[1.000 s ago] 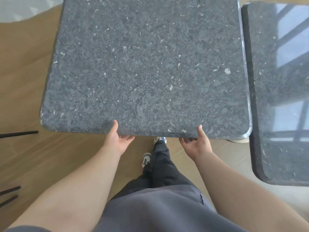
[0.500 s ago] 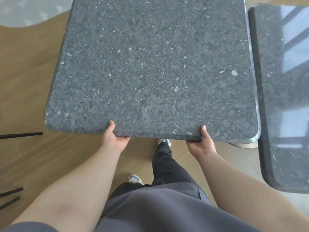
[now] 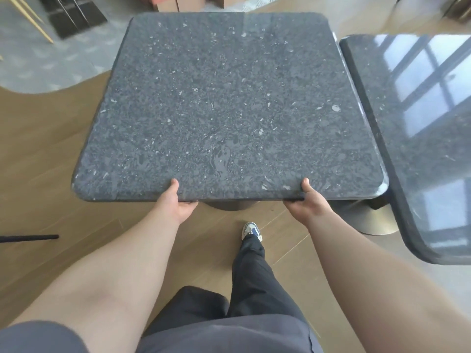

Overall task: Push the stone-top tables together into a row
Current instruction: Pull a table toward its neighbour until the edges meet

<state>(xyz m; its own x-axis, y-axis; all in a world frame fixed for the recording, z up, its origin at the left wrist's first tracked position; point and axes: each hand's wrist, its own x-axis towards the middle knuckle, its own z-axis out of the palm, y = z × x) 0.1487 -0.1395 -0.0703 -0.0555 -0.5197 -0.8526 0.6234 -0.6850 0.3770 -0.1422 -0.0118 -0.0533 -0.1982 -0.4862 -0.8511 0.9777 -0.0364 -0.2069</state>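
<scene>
Speckled stone-top table [image 3: 229,105] sitting dead centre, near edge clamped by both hands. Left hand [image 3: 175,203] at about 7 o'clock of the slab, thumb hooked over the top, fingers curled under the rim; right hand [image 3: 307,203] at about 5 o'clock, same wrap-around hold. Compared with a second ago, far more of the top in shot now, far edge and rounded corners included, plus the dark pedestal base [image 3: 230,206] peeking out below the near rim, so looks like a step back or straighter arms, maybe with the table shoved away a bit; hard to split the two. Thumbs also planted firmer on top than earlier, when the hands looked looser under the edge. Second stone-top table [image 3: 418,138] off at 3 o'clock, glossy with window reflections, brass-coloured cone base [image 3: 377,220] showing underneath. Narrow gap between the two slabs, edges running close to parallel, not touching yet as far as visible. So probably just a small nudge toward 3 o'clock left to close the seam. Wooden floor [image 3: 51,154] all around, grey rug [image 3: 51,64] at 10 o'clock, sneaker [image 3: 251,230] at 6.
</scene>
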